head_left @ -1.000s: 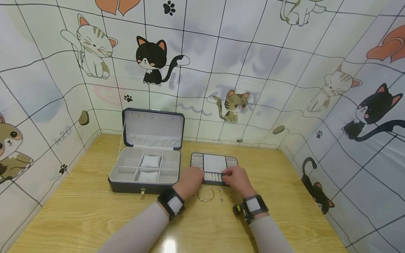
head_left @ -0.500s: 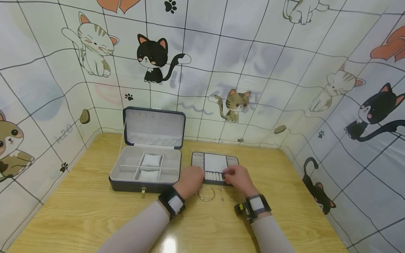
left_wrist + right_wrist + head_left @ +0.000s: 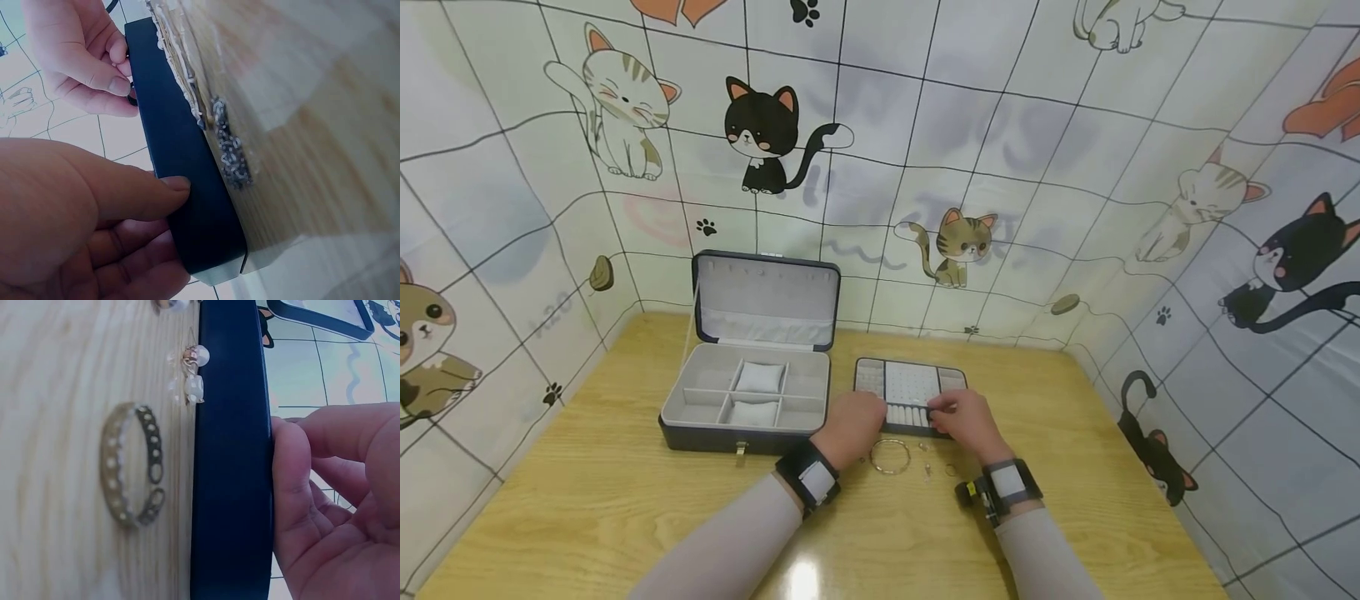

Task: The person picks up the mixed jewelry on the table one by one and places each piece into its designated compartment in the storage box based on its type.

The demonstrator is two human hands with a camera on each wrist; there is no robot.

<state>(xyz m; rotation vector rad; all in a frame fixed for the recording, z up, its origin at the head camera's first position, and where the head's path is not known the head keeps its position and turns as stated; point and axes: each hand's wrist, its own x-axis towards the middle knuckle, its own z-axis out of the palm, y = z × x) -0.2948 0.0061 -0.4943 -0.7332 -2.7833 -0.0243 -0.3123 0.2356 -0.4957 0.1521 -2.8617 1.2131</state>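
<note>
My left hand (image 3: 853,423) grips the left front corner of a dark-edged jewelry tray (image 3: 912,379). Its thumb (image 3: 172,187) presses the tray's front wall in the left wrist view, while the other fingers curl at the end. At the tray's right front, my right hand (image 3: 966,423) pinches a small dark ring (image 3: 132,95) beside the white ring rolls (image 3: 904,415); much of the ring is hidden. On the table before the tray lie a bracelet (image 3: 872,457), a pearl earring (image 3: 195,387) and an open chain-patterned ring (image 3: 110,464).
An open jewelry box (image 3: 737,438) with compartments and two white cushions (image 3: 758,377) stands to the left, its lid (image 3: 765,302) raised against the wall. A cat-print sheet (image 3: 865,200) hangs behind the wooden table (image 3: 1060,500).
The head view has shifted slightly. Both hands stay at the tray, with the right fingertips barely moving at the ring rolls.
</note>
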